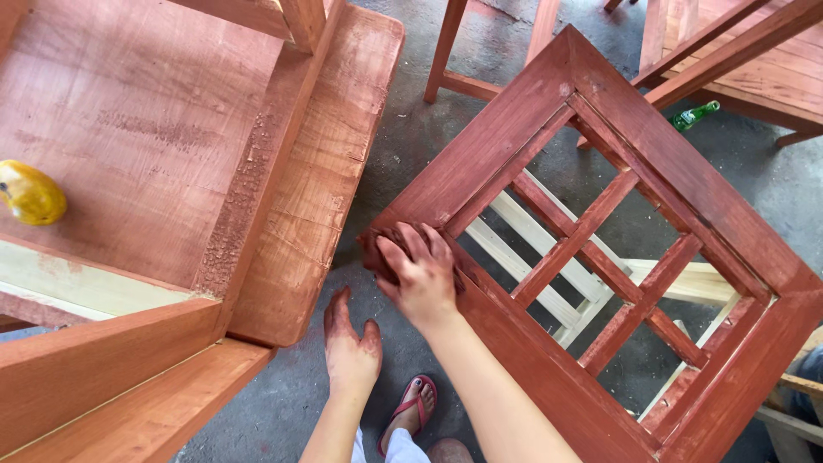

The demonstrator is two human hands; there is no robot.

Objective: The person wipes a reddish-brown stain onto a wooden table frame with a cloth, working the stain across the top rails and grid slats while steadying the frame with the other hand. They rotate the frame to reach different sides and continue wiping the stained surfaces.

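Grey concrete floor (pixel 403 154) of workshop, red-stained furniture all round. Right hand (pixel 422 274) presses dark stained rag (pixel 375 255) onto near corner of lattice frame (pixel 686 184), fingers closed over rag. Left hand (pixel 350 347) hangs free above floor, fingers loosely apart, stained red, holding nothing. Frame outer rails and crossbars already red; judged mostly coated, corner in hand. Pale unstained slats (pixel 523 257) visible beneath frame. Left: stained bench (pixel 317 180) with yellow round object (pixel 30 193). Green bottle (pixel 694 114) on floor beyond.

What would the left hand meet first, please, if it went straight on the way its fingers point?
Probably the edge of the reddish wooden bench just beyond the left hand, though depth is unclear and it may hang lower, over the floor.
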